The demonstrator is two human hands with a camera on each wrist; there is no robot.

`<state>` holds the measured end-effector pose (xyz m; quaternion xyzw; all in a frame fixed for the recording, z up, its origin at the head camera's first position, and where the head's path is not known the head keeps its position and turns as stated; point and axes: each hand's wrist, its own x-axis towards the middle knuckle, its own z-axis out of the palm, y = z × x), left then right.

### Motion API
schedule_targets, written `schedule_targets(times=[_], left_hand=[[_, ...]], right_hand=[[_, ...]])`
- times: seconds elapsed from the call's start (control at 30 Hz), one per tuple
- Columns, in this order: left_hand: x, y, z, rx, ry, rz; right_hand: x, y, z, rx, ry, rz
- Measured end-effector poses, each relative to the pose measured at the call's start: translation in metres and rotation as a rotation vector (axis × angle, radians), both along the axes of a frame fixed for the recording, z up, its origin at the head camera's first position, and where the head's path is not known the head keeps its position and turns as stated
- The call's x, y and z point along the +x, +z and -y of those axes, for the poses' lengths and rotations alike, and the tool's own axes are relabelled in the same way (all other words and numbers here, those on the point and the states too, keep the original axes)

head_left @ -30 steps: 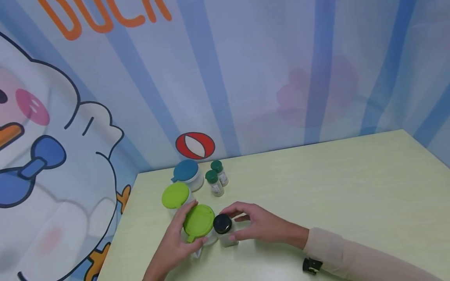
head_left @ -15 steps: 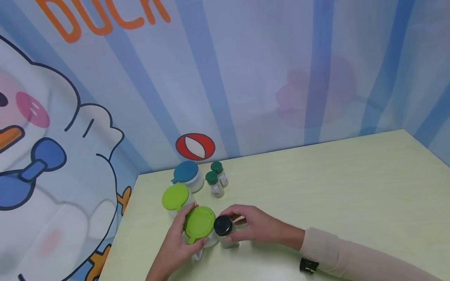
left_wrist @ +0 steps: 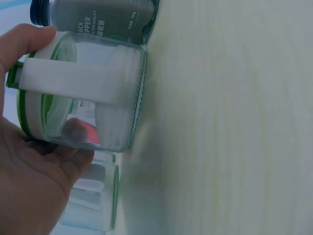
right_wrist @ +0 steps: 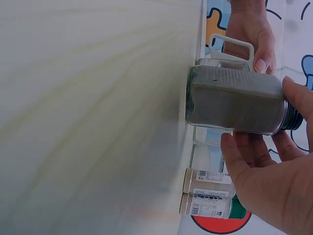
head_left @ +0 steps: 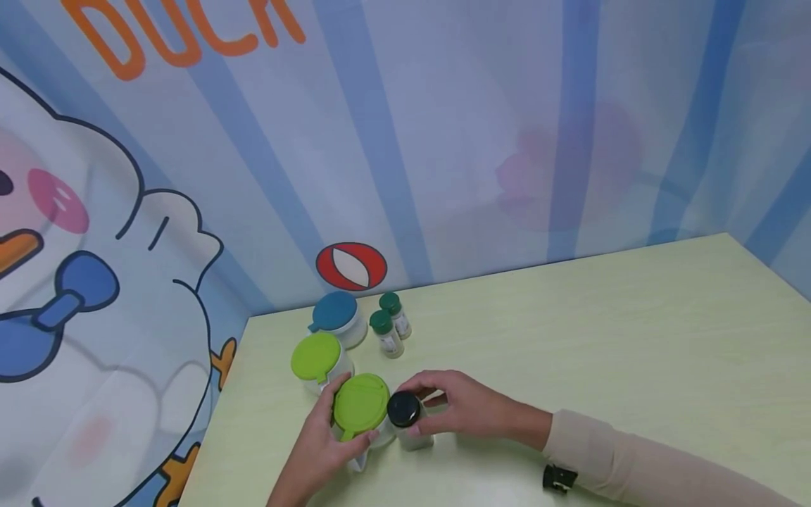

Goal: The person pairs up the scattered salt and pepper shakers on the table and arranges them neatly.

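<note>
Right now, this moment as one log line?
left hand: holds green-lidded jar | right hand: holds black-capped jar | beyond: second green-lidded jar, blue-lidded jar, two shakers

The glass jar (left_wrist: 110, 73) apparently hides some lettering on the pepper jar (left_wrist: 110, 19).

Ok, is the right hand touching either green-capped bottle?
Apart. The head view shows bare table between the right hand and the green-capped bottles; in the right wrist view the hand merely overlaps them from in front.
</note>
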<state>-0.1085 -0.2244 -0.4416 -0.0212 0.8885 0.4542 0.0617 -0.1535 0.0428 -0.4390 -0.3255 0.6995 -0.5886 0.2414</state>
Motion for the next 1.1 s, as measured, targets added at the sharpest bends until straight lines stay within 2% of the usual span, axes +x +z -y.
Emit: schedule_targets(times=[0.47,0.83,1.1], left_hand=[[0.0033,-0.006,-0.0018,0.029,0.007,-0.013],[0.0036,-0.0054,-0.0053,0.011,0.02,-0.02],[0.0018,-0.004,-0.0032,-0.024,0.005,-0.051]], right_hand=[[-0.0001,0.0005,0.0008,0.008,0.019,0.045],[-0.0023,-0.002,-0.0003,-0.009,0.03,0.042],[-0.0025,-0.0022,0.0009,-0.028,0.029,0.053]])
